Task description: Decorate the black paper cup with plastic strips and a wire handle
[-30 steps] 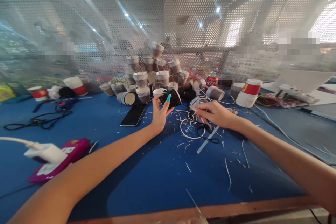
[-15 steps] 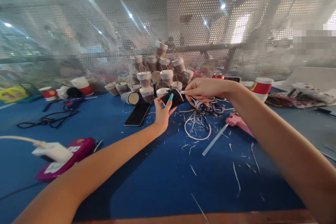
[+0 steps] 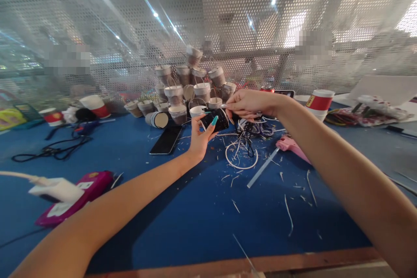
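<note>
1. Your left hand [image 3: 197, 141] has its grip clamped around the black cup [image 3: 215, 120], thumb on the near side. The cup is tipped over, up off the blue surface [image 3: 195, 221], in front of the small cups [image 3: 176, 95].
2. Your right hand [image 3: 250, 102] comes in from the right, palm down, fingertips at the cup's right end. I can't tell if that grip is pinched on something.
3. It looks like you are working on that end of the cup. The next move calls for a steady left hand and gentle right fingertips.
</note>
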Demonstrator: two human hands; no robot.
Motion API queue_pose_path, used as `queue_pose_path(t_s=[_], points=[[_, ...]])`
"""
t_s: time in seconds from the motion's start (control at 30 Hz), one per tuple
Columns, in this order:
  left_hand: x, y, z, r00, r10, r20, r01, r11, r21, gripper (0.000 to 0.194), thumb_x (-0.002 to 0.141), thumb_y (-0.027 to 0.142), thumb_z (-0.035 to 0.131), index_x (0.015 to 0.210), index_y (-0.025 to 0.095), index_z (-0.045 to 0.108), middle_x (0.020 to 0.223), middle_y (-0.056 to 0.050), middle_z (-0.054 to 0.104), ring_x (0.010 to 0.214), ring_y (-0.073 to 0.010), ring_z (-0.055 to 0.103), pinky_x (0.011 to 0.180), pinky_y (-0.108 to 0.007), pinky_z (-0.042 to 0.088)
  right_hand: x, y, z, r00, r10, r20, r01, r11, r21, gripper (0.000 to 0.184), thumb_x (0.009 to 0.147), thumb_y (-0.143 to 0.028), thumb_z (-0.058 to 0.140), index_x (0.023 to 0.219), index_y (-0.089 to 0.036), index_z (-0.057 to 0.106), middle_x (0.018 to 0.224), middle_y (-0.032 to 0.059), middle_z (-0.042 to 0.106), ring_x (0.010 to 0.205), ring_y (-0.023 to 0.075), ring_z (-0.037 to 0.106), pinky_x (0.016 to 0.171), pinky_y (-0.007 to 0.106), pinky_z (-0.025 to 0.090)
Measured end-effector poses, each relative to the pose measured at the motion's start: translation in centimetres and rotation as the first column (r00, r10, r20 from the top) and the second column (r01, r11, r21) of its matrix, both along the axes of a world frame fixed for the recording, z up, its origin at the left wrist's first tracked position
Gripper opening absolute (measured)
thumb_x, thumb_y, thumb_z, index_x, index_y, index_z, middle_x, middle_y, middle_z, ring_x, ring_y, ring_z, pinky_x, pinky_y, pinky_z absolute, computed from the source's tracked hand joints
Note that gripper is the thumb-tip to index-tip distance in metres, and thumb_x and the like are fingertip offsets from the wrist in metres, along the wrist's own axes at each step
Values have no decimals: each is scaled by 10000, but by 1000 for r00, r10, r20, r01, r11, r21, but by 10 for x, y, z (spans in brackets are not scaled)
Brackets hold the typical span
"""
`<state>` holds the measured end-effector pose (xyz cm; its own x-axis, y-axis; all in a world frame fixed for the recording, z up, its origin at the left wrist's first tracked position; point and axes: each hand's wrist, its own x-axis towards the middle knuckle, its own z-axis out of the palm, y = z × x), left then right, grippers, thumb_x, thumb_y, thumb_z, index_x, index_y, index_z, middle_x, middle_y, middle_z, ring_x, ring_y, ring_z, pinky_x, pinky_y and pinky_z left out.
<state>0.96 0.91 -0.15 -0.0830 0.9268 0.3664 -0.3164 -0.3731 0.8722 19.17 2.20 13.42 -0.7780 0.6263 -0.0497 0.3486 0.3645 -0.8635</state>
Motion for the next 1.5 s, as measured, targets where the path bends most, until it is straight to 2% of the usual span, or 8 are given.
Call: queue_pose_path(t_s=[0.3, 0.5, 0.67, 0.87, 1.1, 1.5], points=[[4, -4, 4, 1000, 0, -22, 0, 1000, 23, 418, 684, 228, 727, 1007, 280, 465, 1116, 18, 461, 901, -126, 609, 726, -286, 580, 2, 8, -4, 996, -78, -43, 75, 995, -60, 349, 905, -388, 490, 654, -167, 588, 351, -85, 297, 288, 25, 229, 296, 176, 233], [4, -4, 4, 1000, -3, -20, 4, 1000, 14, 418, 691, 234, 722, 1012, 282, 458, 1128, 14, 459, 914, -135, 613, 736, -307, 583, 0, 9, -5, 994, -84, -66, 78, 994, -77, 331, 892, -400, 508, 668, -169, 587, 346, -89, 296, 285, 29, 227, 284, 175, 209], [5, -5, 4, 999, -12, -33, 13, 1000, 27, 418, 678, 216, 729, 996, 271, 465, 1141, 9, 460, 876, -120, 612, 713, -287, 583, -1, 12, -8, 990, -106, -96, 98, 991, -89, 345, 890, -414, 508, 653, -170, 562, 344, -96, 302, 276, 26, 235, 288, 171, 231], [5, -7, 5, 998, -23, -52, 26, 998, 50, 413, 677, 209, 732, 989, 268, 468, 1170, 8, 453, 870, -119, 609, 683, -255, 578, 0, 17, -11, 987, -116, -115, 100, 985, -137, 331, 911, -363, 489, 665, -154, 564, 328, -100, 302, 268, 21, 218, 279, 161, 195], [5, -9, 7, 998, -37, -45, 39, 998, 43, 406, 675, 199, 728, 978, 261, 466, 1154, 6, 467, 922, -144, 602, 745, -309, 568, 0, 18, -11, 979, -144, -143, 117, 976, -182, 349, 936, -318, 444, 658, -147, 566, 327, -101, 293, 266, 15, 192, 279, 150, 206], [5, -8, 5, 996, -74, -48, 79, 990, 118, 447, 653, 249, 759, 982, 262, 456, 1044, 19, 534, 826, -102, 592, 645, -216, 521, 0, 25, -15, 979, -92, -181, 42, 964, -261, 354, 972, -199, 324, 710, -102, 541, 311, -109, 286, 259, 11, 175, 271, 100, 234]])
